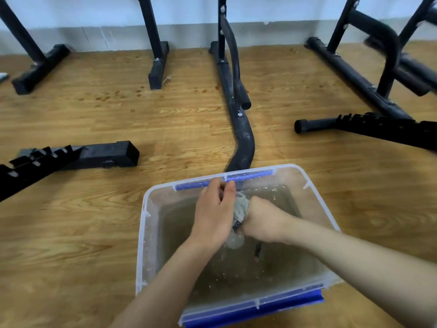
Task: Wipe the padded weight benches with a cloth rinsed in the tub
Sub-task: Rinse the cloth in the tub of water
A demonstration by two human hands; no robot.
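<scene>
— Wooden floor (99, 233) under everything, black bench frames (238, 129) along the wall. Where's the cloth?

— Above the water in the 1 clear tub (143, 233), bunched between the 2 hands.

— How are they gripping?

— Left hand (214, 216) is curled tight on the grey cloth (241, 207); right hand (264, 221) is clenched around its other end, touching the left.

— Tub's handles?

— 2, both blue.

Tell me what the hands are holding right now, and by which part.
Both hands grip one bunched grey cloth over the tub of murky water: the left hand closes on its upper part, the right hand on the lower part, as if wringing.
</scene>
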